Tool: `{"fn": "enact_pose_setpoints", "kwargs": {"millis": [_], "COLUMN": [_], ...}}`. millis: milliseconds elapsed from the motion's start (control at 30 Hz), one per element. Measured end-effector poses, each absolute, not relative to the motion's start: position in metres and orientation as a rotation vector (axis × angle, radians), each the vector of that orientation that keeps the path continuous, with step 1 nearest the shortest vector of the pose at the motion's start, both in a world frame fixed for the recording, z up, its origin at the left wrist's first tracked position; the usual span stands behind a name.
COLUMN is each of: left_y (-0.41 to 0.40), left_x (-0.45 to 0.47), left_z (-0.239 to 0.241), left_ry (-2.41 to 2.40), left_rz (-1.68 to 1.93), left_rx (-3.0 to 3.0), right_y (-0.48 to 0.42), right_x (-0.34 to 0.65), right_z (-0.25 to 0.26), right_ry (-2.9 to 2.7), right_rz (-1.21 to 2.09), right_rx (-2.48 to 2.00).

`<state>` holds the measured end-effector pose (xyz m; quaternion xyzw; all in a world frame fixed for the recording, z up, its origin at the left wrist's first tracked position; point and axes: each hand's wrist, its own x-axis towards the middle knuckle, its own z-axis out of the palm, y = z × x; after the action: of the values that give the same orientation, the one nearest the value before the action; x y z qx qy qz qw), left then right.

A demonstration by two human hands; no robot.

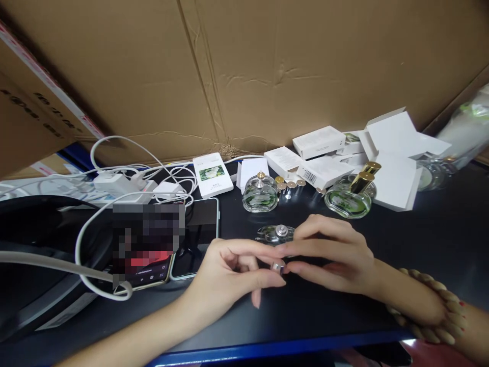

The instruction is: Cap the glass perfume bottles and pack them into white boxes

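Note:
My left hand (229,272) and my right hand (332,255) meet fingertip to fingertip over the black table (439,239). Between them they pinch a small silver metal ring or collar (277,266). Just behind the fingers lies a small clear glass perfume bottle (275,234) with a silver neck, partly hidden by my right hand. My right wrist wears a wooden bead bracelet (431,311).
Behind stand a round glass bottle (260,193) with a gold nozzle, several small gold caps (290,186), a green-tinted bottle (349,199) with a gold cap, and white cartons (319,142). A phone (147,255), a tablet (198,229), chargers and white cables (114,183) lie left. Cardboard (244,66) walls the back.

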<state>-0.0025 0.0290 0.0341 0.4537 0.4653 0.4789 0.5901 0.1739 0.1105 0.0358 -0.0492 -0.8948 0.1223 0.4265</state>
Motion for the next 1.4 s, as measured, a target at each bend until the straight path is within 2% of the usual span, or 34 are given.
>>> {"fn": "enact_pose_setpoints", "kwargs": {"millis": [200, 400, 533, 700, 833, 1100, 1400], "left_y": [0.024, 0.024, 0.022, 0.022, 0.028, 0.034, 0.037], "left_x": [0.0, -0.002, -0.004, -0.005, -0.005, -0.006, -0.005], "left_z": [0.03, 0.03, 0.032, 0.03, 0.026, 0.022, 0.024], "left_ry": [1.033, 1.019, 1.141, 1.37, 1.499, 1.418, 1.371], "left_rz": [0.955, 0.946, 1.116, 1.365, 1.335, 1.232, 1.253], "left_rx": [1.049, 1.146, 1.406, 1.741, 1.683, 1.644, 1.532], "right_y": [0.108, 0.106, 0.108, 0.117, 0.122, 0.121, 0.119], "right_x": [0.174, 0.173, 0.174, 0.173, 0.169, 0.163, 0.161], "right_z": [0.039, 0.042, 0.042, 0.036, 0.029, 0.026, 0.026], "right_ry": [-2.305, -2.279, -2.185, -1.976, -1.991, -1.954, -1.983], "right_rz": [0.274, 0.335, 0.374, 0.264, 0.297, 0.43, 0.37], "right_rx": [-0.068, -0.118, -0.229, -0.492, -0.491, -0.381, -0.365]}}
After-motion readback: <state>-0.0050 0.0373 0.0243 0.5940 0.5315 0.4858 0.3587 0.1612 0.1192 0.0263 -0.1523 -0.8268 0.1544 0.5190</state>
